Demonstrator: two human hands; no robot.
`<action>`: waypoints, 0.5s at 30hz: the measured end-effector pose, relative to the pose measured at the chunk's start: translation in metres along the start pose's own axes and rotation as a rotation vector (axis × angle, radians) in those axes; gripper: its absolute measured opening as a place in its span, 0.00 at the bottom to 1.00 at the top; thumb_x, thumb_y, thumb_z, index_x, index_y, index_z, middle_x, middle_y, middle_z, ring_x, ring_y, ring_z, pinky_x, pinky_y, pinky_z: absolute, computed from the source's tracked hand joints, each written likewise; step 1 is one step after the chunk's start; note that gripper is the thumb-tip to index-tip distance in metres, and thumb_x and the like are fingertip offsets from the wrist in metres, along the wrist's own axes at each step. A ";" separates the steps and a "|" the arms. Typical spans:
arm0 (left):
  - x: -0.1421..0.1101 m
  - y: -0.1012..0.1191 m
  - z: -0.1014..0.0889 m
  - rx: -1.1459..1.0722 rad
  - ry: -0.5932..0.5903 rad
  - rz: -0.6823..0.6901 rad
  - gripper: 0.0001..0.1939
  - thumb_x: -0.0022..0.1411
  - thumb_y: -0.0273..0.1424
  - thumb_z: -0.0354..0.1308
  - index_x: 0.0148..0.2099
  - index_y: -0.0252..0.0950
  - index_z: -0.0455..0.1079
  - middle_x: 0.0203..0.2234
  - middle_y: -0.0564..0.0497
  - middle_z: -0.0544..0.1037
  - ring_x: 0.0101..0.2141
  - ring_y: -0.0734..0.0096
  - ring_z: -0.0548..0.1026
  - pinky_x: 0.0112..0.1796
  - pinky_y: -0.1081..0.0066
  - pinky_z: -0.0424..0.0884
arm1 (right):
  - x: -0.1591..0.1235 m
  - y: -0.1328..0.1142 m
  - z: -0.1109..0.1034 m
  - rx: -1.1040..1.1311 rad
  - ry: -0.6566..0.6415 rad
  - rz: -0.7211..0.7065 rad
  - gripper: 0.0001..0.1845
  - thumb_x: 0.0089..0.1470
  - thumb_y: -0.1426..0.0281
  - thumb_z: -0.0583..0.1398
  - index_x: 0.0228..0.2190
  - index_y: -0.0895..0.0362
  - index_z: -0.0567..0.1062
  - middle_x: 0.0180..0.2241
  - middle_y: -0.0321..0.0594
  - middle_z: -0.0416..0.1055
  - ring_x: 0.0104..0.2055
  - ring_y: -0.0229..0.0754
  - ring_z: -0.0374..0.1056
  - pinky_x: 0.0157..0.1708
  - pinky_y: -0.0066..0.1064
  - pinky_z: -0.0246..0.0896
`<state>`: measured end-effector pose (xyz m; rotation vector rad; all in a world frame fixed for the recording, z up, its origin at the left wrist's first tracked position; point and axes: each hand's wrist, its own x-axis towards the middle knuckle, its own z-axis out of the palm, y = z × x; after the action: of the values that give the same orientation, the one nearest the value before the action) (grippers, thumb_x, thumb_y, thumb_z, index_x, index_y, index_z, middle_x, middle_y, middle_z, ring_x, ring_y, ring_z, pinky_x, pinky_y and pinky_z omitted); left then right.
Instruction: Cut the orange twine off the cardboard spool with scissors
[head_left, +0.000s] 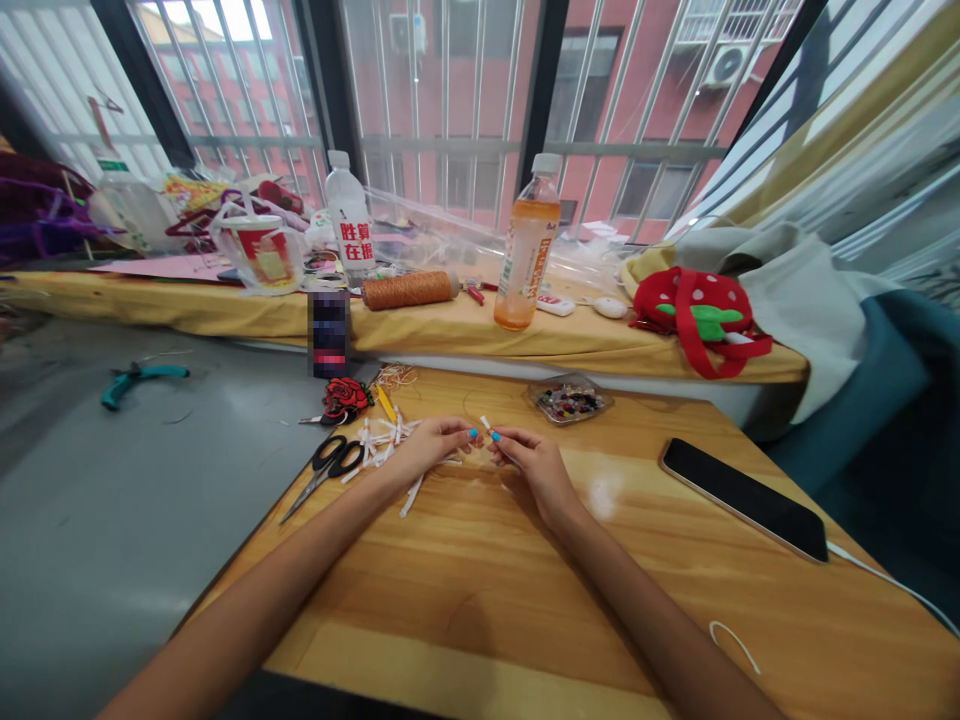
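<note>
Above the wooden table my right hand (531,462) pinches a small white strip (485,423) between thumb and fingers, its end sticking up. Close beside it, my left hand (439,442) is also closed in a pinch; whatever lies between its fingertips is too small to make out. A thin thread or wire seems to curve up near the fingertips. Several white strips (411,497) lie in a loose pile under and beside my left hand. Black-handled scissors (328,465) rest left of that pile. Beyond my right hand stands a clear tray of beads (571,400).
A phone (742,497) with a white cable lies at right. Red rose-patterned piece (346,398) and yellow tool (386,403) sit behind the scissors. Teal pliers (142,376) lie on the grey surface. The ledge holds an orange drink bottle (527,250), a thread spool (410,290) and a strawberry bag (697,305).
</note>
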<state>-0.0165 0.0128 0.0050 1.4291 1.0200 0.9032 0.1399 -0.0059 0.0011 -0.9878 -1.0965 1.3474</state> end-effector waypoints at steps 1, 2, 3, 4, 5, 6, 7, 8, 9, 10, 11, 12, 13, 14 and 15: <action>0.000 0.000 0.000 -0.011 -0.007 -0.006 0.16 0.45 0.40 0.59 0.30 0.31 0.70 0.24 0.51 0.74 0.25 0.77 0.67 0.29 0.76 0.61 | 0.000 0.000 0.000 -0.001 -0.006 -0.003 0.08 0.34 0.69 0.62 0.22 0.60 0.76 0.18 0.35 0.69 0.21 0.33 0.61 0.24 0.27 0.56; 0.000 0.000 0.000 -0.023 -0.018 -0.013 0.16 0.44 0.40 0.59 0.31 0.31 0.70 0.24 0.51 0.74 0.25 0.76 0.67 0.29 0.76 0.61 | 0.000 0.000 0.000 -0.001 -0.012 -0.007 0.08 0.34 0.69 0.62 0.22 0.60 0.76 0.18 0.35 0.69 0.21 0.33 0.61 0.24 0.27 0.56; 0.000 0.001 0.000 -0.036 -0.031 -0.018 0.17 0.43 0.40 0.60 0.31 0.31 0.70 0.25 0.50 0.74 0.25 0.76 0.67 0.29 0.75 0.61 | 0.000 0.001 0.000 -0.004 -0.017 -0.010 0.08 0.34 0.69 0.62 0.23 0.59 0.76 0.18 0.35 0.70 0.21 0.33 0.61 0.24 0.27 0.56; 0.000 0.001 0.000 -0.049 -0.041 -0.021 0.17 0.43 0.41 0.60 0.31 0.31 0.70 0.25 0.50 0.74 0.25 0.76 0.67 0.29 0.75 0.61 | 0.000 0.001 0.000 -0.007 -0.021 -0.013 0.08 0.34 0.69 0.62 0.23 0.59 0.77 0.18 0.35 0.70 0.21 0.33 0.61 0.24 0.27 0.56; 0.000 0.001 0.000 -0.063 -0.048 -0.023 0.18 0.44 0.41 0.59 0.31 0.31 0.71 0.24 0.50 0.74 0.25 0.76 0.67 0.29 0.75 0.61 | 0.000 0.001 0.000 -0.015 -0.022 -0.017 0.08 0.34 0.70 0.62 0.23 0.59 0.77 0.18 0.35 0.70 0.21 0.33 0.61 0.24 0.27 0.56; -0.001 0.002 0.000 -0.073 -0.054 -0.024 0.18 0.45 0.41 0.59 0.31 0.31 0.71 0.24 0.50 0.74 0.25 0.77 0.67 0.29 0.76 0.60 | 0.000 0.001 0.000 -0.025 -0.022 -0.024 0.08 0.34 0.70 0.62 0.23 0.59 0.77 0.18 0.35 0.70 0.21 0.33 0.61 0.24 0.26 0.56; -0.001 0.001 0.000 -0.078 -0.059 -0.027 0.17 0.45 0.41 0.58 0.31 0.31 0.71 0.23 0.50 0.74 0.24 0.77 0.67 0.28 0.76 0.60 | 0.000 0.001 0.000 -0.035 -0.021 -0.030 0.08 0.34 0.70 0.62 0.23 0.59 0.77 0.18 0.35 0.70 0.21 0.33 0.61 0.24 0.26 0.56; -0.001 0.001 -0.001 -0.076 -0.064 -0.029 0.17 0.45 0.41 0.58 0.30 0.31 0.72 0.23 0.51 0.74 0.24 0.77 0.66 0.28 0.76 0.60 | 0.000 0.001 0.000 -0.042 -0.019 -0.035 0.08 0.34 0.70 0.62 0.23 0.59 0.77 0.18 0.35 0.70 0.20 0.33 0.61 0.24 0.26 0.56; -0.001 0.000 -0.001 -0.070 -0.071 -0.034 0.17 0.45 0.41 0.59 0.31 0.31 0.72 0.22 0.51 0.74 0.24 0.77 0.66 0.28 0.76 0.60 | 0.000 0.000 0.001 -0.048 -0.018 -0.038 0.08 0.34 0.70 0.62 0.23 0.59 0.77 0.18 0.35 0.70 0.20 0.33 0.61 0.24 0.26 0.56; 0.000 -0.001 -0.001 -0.063 -0.079 -0.037 0.16 0.44 0.40 0.60 0.32 0.31 0.72 0.23 0.51 0.74 0.24 0.77 0.66 0.28 0.76 0.60 | 0.000 0.000 0.001 -0.052 -0.019 -0.039 0.08 0.33 0.71 0.62 0.23 0.59 0.77 0.19 0.35 0.71 0.20 0.33 0.61 0.24 0.26 0.55; 0.000 -0.001 -0.001 -0.057 -0.084 -0.040 0.17 0.44 0.39 0.60 0.33 0.31 0.72 0.23 0.51 0.74 0.24 0.77 0.66 0.29 0.76 0.60 | 0.000 -0.001 0.001 -0.056 -0.020 -0.038 0.08 0.33 0.71 0.62 0.23 0.59 0.78 0.18 0.35 0.71 0.20 0.33 0.61 0.24 0.26 0.55; 0.000 -0.002 -0.002 -0.053 -0.088 -0.045 0.17 0.43 0.39 0.61 0.34 0.31 0.72 0.23 0.51 0.74 0.24 0.77 0.66 0.29 0.76 0.60 | 0.000 -0.001 0.002 -0.060 -0.021 -0.038 0.09 0.33 0.71 0.62 0.23 0.59 0.78 0.18 0.35 0.71 0.20 0.33 0.61 0.24 0.26 0.55; 0.000 -0.002 -0.002 -0.052 -0.091 -0.053 0.18 0.43 0.39 0.61 0.34 0.31 0.72 0.24 0.51 0.74 0.24 0.77 0.66 0.29 0.76 0.61 | -0.001 -0.001 0.002 -0.065 -0.021 -0.041 0.09 0.33 0.71 0.62 0.23 0.59 0.78 0.18 0.35 0.71 0.20 0.33 0.61 0.23 0.26 0.55; 0.000 -0.002 -0.002 -0.058 -0.092 -0.061 0.18 0.42 0.39 0.61 0.34 0.31 0.73 0.24 0.51 0.74 0.24 0.77 0.66 0.29 0.76 0.61 | -0.001 -0.002 0.002 -0.074 -0.022 -0.046 0.09 0.33 0.71 0.62 0.23 0.59 0.78 0.18 0.35 0.71 0.20 0.33 0.61 0.23 0.26 0.55; 0.000 -0.002 -0.002 -0.068 -0.095 -0.068 0.18 0.42 0.40 0.61 0.33 0.31 0.73 0.23 0.51 0.74 0.24 0.77 0.66 0.29 0.76 0.61 | -0.001 -0.002 0.002 -0.086 -0.026 -0.053 0.09 0.33 0.71 0.62 0.23 0.59 0.78 0.18 0.35 0.71 0.20 0.34 0.61 0.23 0.26 0.55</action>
<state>-0.0187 0.0136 0.0030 1.3598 0.9529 0.8058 0.1381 -0.0070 0.0033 -0.9992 -1.2010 1.2828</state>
